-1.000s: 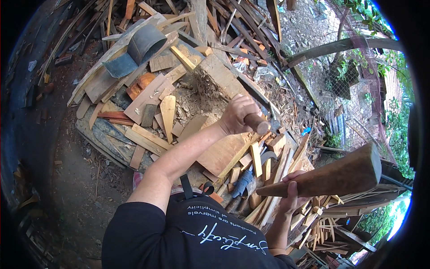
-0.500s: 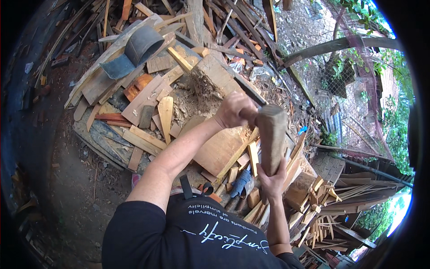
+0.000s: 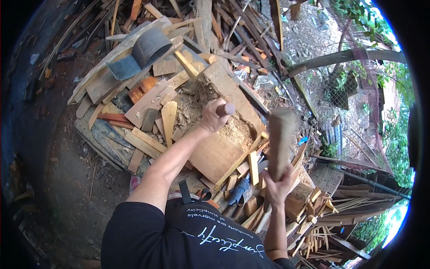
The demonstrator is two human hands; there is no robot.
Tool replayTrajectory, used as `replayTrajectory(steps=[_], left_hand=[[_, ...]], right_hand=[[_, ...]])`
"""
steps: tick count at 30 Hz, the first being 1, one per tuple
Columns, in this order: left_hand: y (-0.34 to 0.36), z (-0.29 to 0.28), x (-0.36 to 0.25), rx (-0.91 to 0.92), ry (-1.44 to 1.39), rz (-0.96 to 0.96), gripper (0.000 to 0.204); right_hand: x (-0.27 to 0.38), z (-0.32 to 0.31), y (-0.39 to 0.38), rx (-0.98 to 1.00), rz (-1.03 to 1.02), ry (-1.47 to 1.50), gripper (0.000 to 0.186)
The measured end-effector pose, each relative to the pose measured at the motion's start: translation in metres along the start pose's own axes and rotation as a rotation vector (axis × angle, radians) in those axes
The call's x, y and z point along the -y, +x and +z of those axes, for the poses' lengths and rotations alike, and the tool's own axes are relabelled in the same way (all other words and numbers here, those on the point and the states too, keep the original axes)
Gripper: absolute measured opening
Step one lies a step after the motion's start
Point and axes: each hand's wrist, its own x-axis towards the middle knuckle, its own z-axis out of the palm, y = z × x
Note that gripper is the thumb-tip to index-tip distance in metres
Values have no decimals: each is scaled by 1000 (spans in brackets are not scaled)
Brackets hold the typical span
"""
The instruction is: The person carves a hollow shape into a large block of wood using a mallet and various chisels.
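Note:
My left hand (image 3: 212,119) is closed around a round wooden tool handle (image 3: 227,109), probably a chisel's; its blade is hidden beneath the hand. It sits over a big wooden block (image 3: 217,154) with a rough, chipped-out hollow full of shavings. In my right hand (image 3: 277,184) is a thick wooden mallet (image 3: 281,134), held upright to the right of the block and blurred at its top. A gap separates the mallet from the handle's end.
Offcuts and boards (image 3: 145,101) lie left of the block beside a curved dark sheet (image 3: 151,47). A blue cloth-wrapped thing (image 3: 239,190) is near my body. Scrap wood (image 3: 316,206) is heaped at the right, and a wire fence (image 3: 338,83) stands beyond.
My left hand has moved left with the handle, whose end now shows. The mallet, earlier beside the handle's end, is now away to the right of it.

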Motion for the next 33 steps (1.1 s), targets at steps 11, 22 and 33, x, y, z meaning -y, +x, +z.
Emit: replayTrajectory(steps=[11, 22, 33], left_hand=[[21, 16, -56, 106, -105, 363, 30], [13, 16, -46, 230, -160, 430, 27], [24, 5, -35, 319, -173, 449, 26]], right_hand=[[35, -21, 1, -216, -226, 525, 45], [15, -13, -20, -162, -340, 454, 50], [19, -1, -30, -168, -276, 361, 27]])
